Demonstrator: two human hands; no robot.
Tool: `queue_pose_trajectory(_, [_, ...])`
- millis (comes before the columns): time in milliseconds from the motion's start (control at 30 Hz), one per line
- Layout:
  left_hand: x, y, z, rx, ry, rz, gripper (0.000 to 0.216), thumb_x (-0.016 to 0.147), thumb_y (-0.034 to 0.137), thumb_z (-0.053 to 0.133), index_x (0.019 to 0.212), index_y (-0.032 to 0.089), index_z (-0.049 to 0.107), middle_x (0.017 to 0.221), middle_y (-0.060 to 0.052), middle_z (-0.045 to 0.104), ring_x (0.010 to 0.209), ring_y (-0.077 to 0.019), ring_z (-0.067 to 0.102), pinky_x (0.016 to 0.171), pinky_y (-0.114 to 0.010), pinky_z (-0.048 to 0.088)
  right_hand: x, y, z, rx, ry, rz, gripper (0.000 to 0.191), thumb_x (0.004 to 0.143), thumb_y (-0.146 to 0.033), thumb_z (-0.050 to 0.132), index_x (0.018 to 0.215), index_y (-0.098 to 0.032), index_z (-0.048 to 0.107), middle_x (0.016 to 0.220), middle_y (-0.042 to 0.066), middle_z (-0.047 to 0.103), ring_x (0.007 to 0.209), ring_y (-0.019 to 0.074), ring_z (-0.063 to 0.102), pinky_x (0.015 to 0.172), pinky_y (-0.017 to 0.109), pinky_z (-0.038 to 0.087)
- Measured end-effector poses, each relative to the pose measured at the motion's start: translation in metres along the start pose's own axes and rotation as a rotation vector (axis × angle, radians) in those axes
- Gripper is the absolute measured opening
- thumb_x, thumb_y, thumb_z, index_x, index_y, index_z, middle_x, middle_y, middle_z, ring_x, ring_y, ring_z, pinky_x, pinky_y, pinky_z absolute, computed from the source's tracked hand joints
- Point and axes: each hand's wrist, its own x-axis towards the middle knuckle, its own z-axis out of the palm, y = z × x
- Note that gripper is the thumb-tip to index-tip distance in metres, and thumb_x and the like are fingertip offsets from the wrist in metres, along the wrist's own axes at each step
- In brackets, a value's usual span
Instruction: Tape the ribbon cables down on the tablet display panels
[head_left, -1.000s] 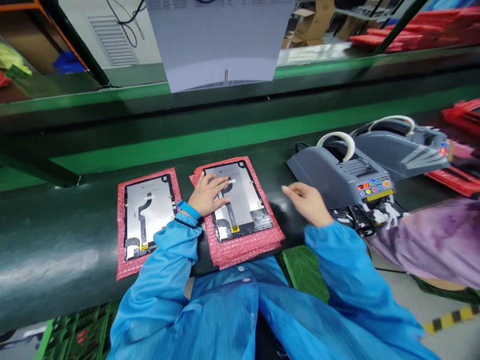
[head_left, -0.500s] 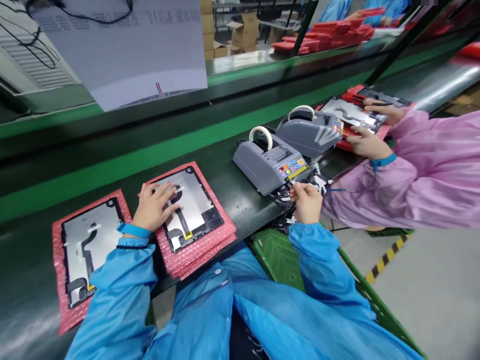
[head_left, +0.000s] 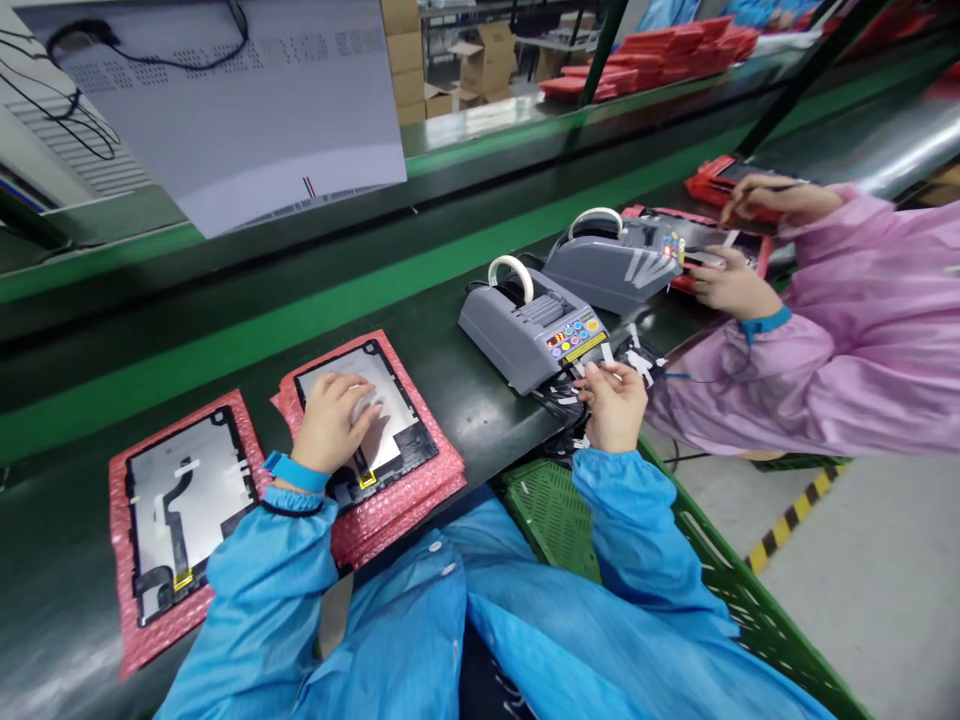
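Note:
My left hand (head_left: 334, 420) rests on a flat screen panel (head_left: 390, 400) with a silver back and black border, its fingers bent and thumb apart. A dark flex cable with a yellow-edged end (head_left: 366, 478) runs out below the hand; the rest of it is hidden. Under the panel lie stacked pink bubble-wrap sleeves (head_left: 442, 478). My right hand (head_left: 616, 410) is pinched at the front of a grey tape dispenser (head_left: 499, 335), with a short white tape strip (head_left: 607, 353) at its fingertips.
On the left, a second panel (head_left: 206, 470) lies on pink bubble wrap (head_left: 120, 530). Another dispenser (head_left: 600, 270) stands behind the first. Tape scraps (head_left: 641, 365) litter the bench edge above a green crate (head_left: 551, 510). At right, a co-worker's hands (head_left: 739, 285) handle panels in red wrap.
My left hand has shifted right across the panel, its fingers now more bent and covering the upper cable. My right hand stays by the dispenser, and a white strip now shows above its fingers.

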Motion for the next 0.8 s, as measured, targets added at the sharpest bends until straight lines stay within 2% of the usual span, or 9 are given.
queue_pose_trajectory(200, [0.007, 0.004, 0.002, -0.046, -0.043, 0.007, 0.029, 0.088, 0.040, 0.049, 0.098, 0.018, 0.066, 0.100, -0.009, 0.066, 0.097, -0.0256, 0.053, 0.093, -0.047, 0.042, 0.001, 0.000, 0.000, -0.093, 0.007, -0.092, 0.051, 0.054, -0.040, 0.075, 0.083, -0.024, 0.036, 0.063, -0.007, 0.059, 0.053, 0.0099, 0.056, 0.048, 0.022, 0.042])
queue_pose_trajectory(267, [0.011, 0.009, -0.002, -0.081, -0.046, 0.013, 0.030, 0.088, 0.041, 0.050, 0.098, 0.018, 0.066, 0.099, -0.009, 0.067, 0.097, -0.0247, 0.054, 0.093, -0.046, 0.042, -0.009, -0.008, -0.002, -0.164, 0.021, -0.175, 0.048, 0.058, -0.039, 0.073, 0.084, -0.025, 0.035, 0.065, -0.007, 0.059, 0.057, 0.0108, 0.057, 0.055, 0.025, 0.046])
queue_pose_trajectory(333, [0.015, 0.017, -0.007, -0.131, -0.049, 0.017, 0.030, 0.088, 0.043, 0.051, 0.098, 0.019, 0.066, 0.098, -0.008, 0.067, 0.097, -0.0236, 0.055, 0.092, -0.045, 0.043, -0.025, -0.020, -0.002, -0.231, -0.020, -0.248, 0.044, 0.063, -0.036, 0.071, 0.087, -0.025, 0.035, 0.069, -0.005, 0.060, 0.062, 0.0120, 0.060, 0.060, 0.027, 0.048])
queue_pose_trajectory(433, [0.023, 0.035, -0.011, -0.250, -0.068, 0.019, 0.031, 0.088, 0.047, 0.053, 0.097, 0.020, 0.066, 0.095, -0.007, 0.069, 0.094, -0.0217, 0.058, 0.091, -0.042, 0.043, -0.052, -0.035, 0.011, -0.251, -0.296, -0.236, 0.041, 0.069, -0.032, 0.069, 0.094, -0.025, 0.037, 0.073, -0.004, 0.063, 0.066, 0.0135, 0.062, 0.061, 0.028, 0.048])
queue_pose_trajectory(533, [0.032, 0.050, -0.008, -0.402, -0.099, 0.024, 0.033, 0.086, 0.049, 0.055, 0.095, 0.019, 0.066, 0.091, -0.006, 0.070, 0.090, -0.0201, 0.060, 0.088, -0.039, 0.044, -0.071, -0.039, 0.040, -0.206, -0.640, -0.138, 0.043, 0.070, -0.032, 0.069, 0.097, -0.026, 0.036, 0.073, -0.005, 0.064, 0.066, 0.0133, 0.062, 0.061, 0.027, 0.048])
queue_pose_trajectory(600, [0.035, 0.054, -0.004, -0.467, -0.103, 0.017, 0.033, 0.086, 0.049, 0.056, 0.092, 0.018, 0.066, 0.087, -0.006, 0.069, 0.089, -0.0193, 0.060, 0.086, -0.037, 0.044, -0.079, -0.037, 0.062, -0.187, -0.802, -0.093, 0.043, 0.071, -0.033, 0.068, 0.097, -0.026, 0.036, 0.072, -0.005, 0.064, 0.064, 0.0125, 0.061, 0.059, 0.026, 0.046])
queue_pose_trajectory(700, [0.033, 0.049, 0.001, -0.489, -0.109, -0.042, 0.033, 0.087, 0.048, 0.054, 0.079, 0.017, 0.063, 0.080, -0.005, 0.068, 0.083, -0.0177, 0.059, 0.083, -0.034, 0.044, -0.086, -0.032, 0.090, -0.186, -0.956, -0.070, 0.042, 0.072, -0.035, 0.068, 0.095, -0.025, 0.035, 0.070, -0.006, 0.063, 0.058, 0.0108, 0.058, 0.055, 0.024, 0.044])
queue_pose_trajectory(800, [0.027, 0.039, 0.003, -0.491, -0.112, -0.119, 0.036, 0.089, 0.046, 0.051, 0.069, 0.018, 0.059, 0.075, -0.004, 0.066, 0.078, -0.0165, 0.058, 0.081, -0.034, 0.044, -0.088, -0.028, 0.105, -0.215, -1.028, -0.047, 0.044, 0.071, -0.036, 0.069, 0.096, -0.024, 0.035, 0.072, -0.004, 0.065, 0.058, 0.0114, 0.059, 0.056, 0.025, 0.044])
